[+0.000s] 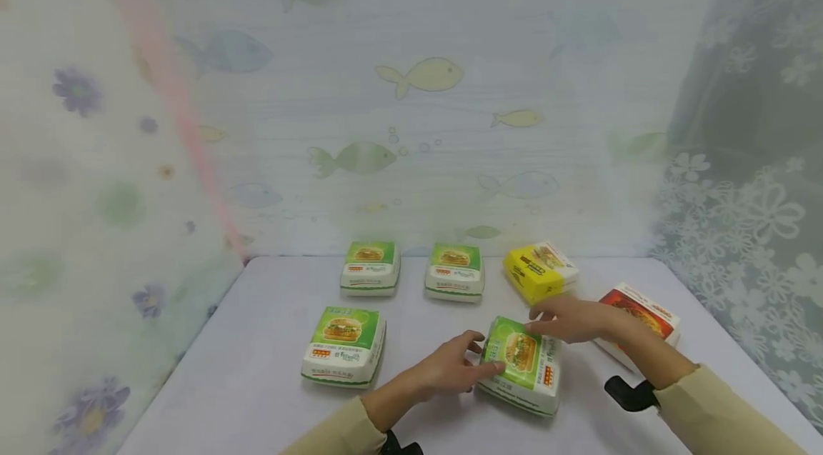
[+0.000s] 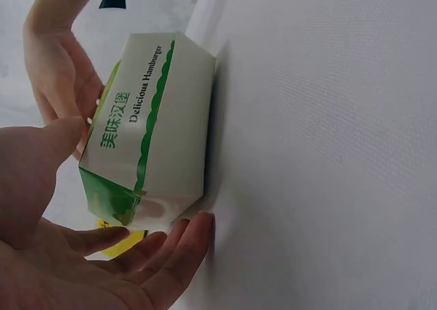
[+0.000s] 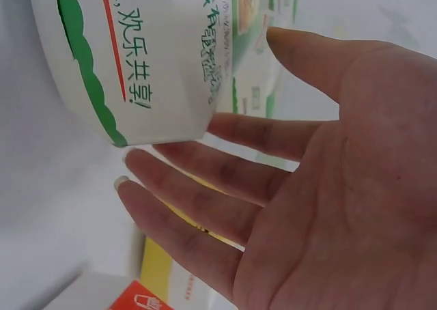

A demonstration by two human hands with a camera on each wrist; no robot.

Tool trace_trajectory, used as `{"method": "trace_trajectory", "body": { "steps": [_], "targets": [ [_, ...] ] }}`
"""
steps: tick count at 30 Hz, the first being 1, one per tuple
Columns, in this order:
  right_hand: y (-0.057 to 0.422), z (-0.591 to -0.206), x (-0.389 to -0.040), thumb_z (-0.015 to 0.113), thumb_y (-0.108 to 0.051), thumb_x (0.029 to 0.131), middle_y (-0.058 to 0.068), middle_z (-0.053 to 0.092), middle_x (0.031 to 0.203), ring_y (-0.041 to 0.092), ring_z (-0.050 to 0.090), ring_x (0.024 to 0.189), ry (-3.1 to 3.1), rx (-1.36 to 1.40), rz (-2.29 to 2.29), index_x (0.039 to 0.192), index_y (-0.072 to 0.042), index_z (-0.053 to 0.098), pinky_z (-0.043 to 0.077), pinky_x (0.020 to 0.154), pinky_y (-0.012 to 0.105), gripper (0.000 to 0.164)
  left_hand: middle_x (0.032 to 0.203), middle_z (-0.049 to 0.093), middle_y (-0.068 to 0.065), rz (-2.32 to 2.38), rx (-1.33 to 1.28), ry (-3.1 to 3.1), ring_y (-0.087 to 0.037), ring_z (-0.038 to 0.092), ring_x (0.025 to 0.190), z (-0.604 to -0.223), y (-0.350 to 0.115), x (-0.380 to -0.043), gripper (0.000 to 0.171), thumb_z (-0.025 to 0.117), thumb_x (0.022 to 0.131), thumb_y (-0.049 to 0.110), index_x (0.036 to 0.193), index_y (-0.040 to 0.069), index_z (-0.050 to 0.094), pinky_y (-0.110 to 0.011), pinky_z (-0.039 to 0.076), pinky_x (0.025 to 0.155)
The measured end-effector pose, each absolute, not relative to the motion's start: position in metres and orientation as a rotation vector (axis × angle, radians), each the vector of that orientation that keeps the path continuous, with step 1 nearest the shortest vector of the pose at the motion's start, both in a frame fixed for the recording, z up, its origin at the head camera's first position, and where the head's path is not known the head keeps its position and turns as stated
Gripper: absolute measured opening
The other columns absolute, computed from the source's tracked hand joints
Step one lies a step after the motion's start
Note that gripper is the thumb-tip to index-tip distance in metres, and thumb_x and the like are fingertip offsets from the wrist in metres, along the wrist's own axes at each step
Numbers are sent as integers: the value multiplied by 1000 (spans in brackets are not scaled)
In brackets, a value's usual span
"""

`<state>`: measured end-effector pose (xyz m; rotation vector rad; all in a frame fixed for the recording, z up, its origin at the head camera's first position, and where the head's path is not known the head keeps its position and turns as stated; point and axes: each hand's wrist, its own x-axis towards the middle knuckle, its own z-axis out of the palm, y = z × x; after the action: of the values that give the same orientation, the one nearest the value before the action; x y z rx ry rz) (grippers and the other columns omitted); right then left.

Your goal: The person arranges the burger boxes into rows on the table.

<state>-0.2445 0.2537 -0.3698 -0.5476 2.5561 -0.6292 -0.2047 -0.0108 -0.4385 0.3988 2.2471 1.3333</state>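
Note:
A green and white hamburger box (image 1: 522,355) lies turned at an angle on the white table, between both hands. My left hand (image 1: 446,368) is at its left side, thumb over the top edge and fingers along the side. In the left wrist view the fingers of that hand reach past the corner of the box (image 2: 153,119), lettered "Delicious Hamburger". My right hand (image 1: 569,319) is at the far right corner, palm down. In the right wrist view its fingers (image 3: 205,194) stretch out at the box's lower corner, and the thumb stands apart from the box.
Two green and white boxes stand in the back row (image 1: 369,269) (image 1: 454,273), another at the front left (image 1: 343,348). A yellow box (image 1: 540,273) sits behind the right hand. The right forearm partly covers a red and white box (image 1: 639,312). Patterned curtains (image 1: 411,119) hang around the table.

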Motion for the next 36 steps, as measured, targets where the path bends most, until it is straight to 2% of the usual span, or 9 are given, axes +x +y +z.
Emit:
{"method": "trace_trajectory", "body": {
  "steps": [4,7,11,15,18,24,29,36],
  "targets": [
    [257,-376,-245,64,-37,101,6,66,111,19,61,94,2487,-572,-653,116,-8,70,59,72,35,33,125,61,-8,1361,406,2216,-22,65,98,-441,-11,-208,52,68,100,37,140,7,54,-38,59,74],
    [258,-376,-242,64,-34,101,3,68,99,18,63,87,2441,-500,-668,107,-7,72,59,70,35,29,122,62,-10,1387,418,2233,-22,66,91,-440,-15,-214,45,65,102,34,135,5,58,-38,60,71],
    [253,-374,-237,65,-31,101,4,71,86,23,68,80,2401,-403,-688,97,-6,74,61,69,38,27,122,61,-11,1425,427,2275,-22,65,97,-439,-22,-222,39,61,104,31,131,2,62,-38,61,74],
    [248,-373,-236,66,-30,100,6,71,85,24,69,81,2400,-382,-700,96,-7,75,61,69,38,25,123,60,-10,1440,418,2283,-21,63,102,-438,-25,-226,38,60,105,31,130,3,62,-39,61,77],
    [249,-374,-237,66,-31,100,5,71,89,24,70,84,2389,-365,-701,99,-6,74,62,70,39,26,130,59,-13,1403,408,2332,-24,65,101,-438,-24,-223,47,59,105,36,137,2,57,-42,59,80],
    [251,-383,-236,67,-36,100,6,70,98,24,70,88,2295,-323,-803,110,-7,71,62,73,40,30,141,52,-23,1334,360,2405,-25,64,96,-438,-22,-209,75,60,103,46,150,-7,38,-45,56,84],
    [250,-388,-234,65,-35,102,6,69,98,24,69,85,2276,-312,-842,115,-3,68,62,73,40,34,138,52,-25,1336,353,2356,-22,66,79,-438,-20,-204,79,65,99,45,148,-9,35,-43,56,79],
    [249,-392,-230,63,-42,102,7,72,93,25,71,83,2293,-286,-812,112,-2,68,63,71,40,41,133,56,-19,1321,307,2340,-22,70,78,-439,-21,-212,79,69,97,44,149,-6,38,-39,58,72]
  ]
}}
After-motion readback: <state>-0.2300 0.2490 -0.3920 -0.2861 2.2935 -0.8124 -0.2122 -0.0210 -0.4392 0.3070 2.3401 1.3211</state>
